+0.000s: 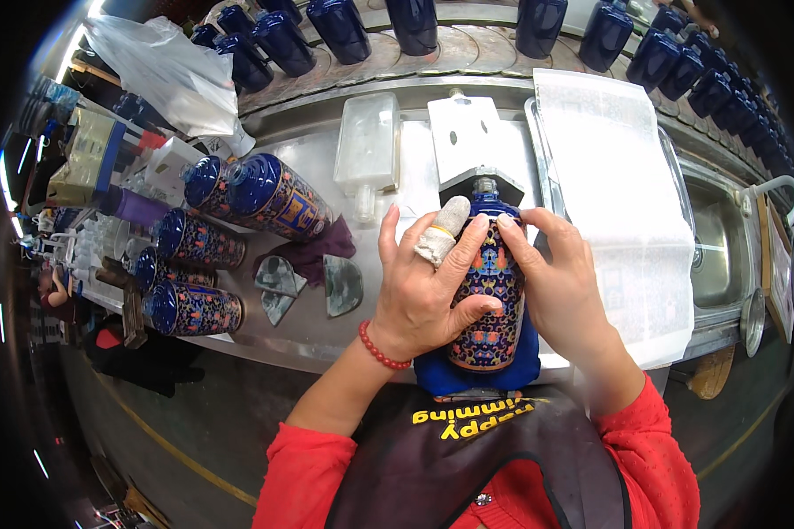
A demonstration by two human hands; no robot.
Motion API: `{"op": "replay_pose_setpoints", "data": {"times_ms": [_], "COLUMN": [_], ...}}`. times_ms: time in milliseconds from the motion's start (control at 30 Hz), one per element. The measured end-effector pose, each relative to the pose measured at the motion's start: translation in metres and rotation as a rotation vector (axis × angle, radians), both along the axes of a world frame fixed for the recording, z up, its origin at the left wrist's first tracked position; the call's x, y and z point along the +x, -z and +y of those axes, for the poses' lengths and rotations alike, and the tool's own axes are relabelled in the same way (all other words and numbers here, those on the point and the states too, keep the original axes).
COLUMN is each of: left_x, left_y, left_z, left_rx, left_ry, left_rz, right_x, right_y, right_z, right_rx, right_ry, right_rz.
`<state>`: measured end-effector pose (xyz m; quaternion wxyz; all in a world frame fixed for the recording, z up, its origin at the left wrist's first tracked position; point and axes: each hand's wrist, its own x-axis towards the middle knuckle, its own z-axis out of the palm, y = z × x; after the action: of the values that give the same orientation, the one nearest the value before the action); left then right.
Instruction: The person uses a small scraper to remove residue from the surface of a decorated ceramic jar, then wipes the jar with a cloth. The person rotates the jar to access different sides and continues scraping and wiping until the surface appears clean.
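Note:
A dark blue ceramic bottle point(492, 291) with a colourful flower pattern lies lengthwise in front of me, its neck pointing away toward a grey metal fixture point(482, 179). My left hand point(419, 282) grips its left side; the index finger wears a white wrap and the wrist a red bead bracelet. My right hand point(556, 282) clasps the right side, fingertips at the shoulder. A blue cloth point(520, 366) lies under the bottle's base.
Several patterned blue bottles point(273, 196) lie on the steel bench point(318, 317) to my left, beside a purple cloth point(313, 256) and grey pads point(342, 284). Plain blue bottles point(344, 31) line a belt behind. A white cloth point(617, 194) covers a tray; a sink point(719, 247) sits right.

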<state>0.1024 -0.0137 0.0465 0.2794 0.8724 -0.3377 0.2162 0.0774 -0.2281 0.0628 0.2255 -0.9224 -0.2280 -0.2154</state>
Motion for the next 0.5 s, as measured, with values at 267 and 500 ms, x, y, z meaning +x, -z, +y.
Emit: {"op": "replay_pose_setpoints", "data": {"times_ms": [267, 500], "left_x": [-0.0005, 0.0005], "left_y": [-0.0025, 0.0000], "left_z": [0.0000, 0.0005], "left_rx": [0.074, -0.018], "left_ry": [-0.011, 0.018], "left_rz": [0.000, 0.042], "right_x": [0.0020, 0.0014], "right_y": [0.0007, 0.0085], "right_z": [-0.0004, -0.0036], "right_rx": [0.009, 0.039], "right_ry": [-0.018, -0.018], "right_rz": [-0.006, -0.011]}}
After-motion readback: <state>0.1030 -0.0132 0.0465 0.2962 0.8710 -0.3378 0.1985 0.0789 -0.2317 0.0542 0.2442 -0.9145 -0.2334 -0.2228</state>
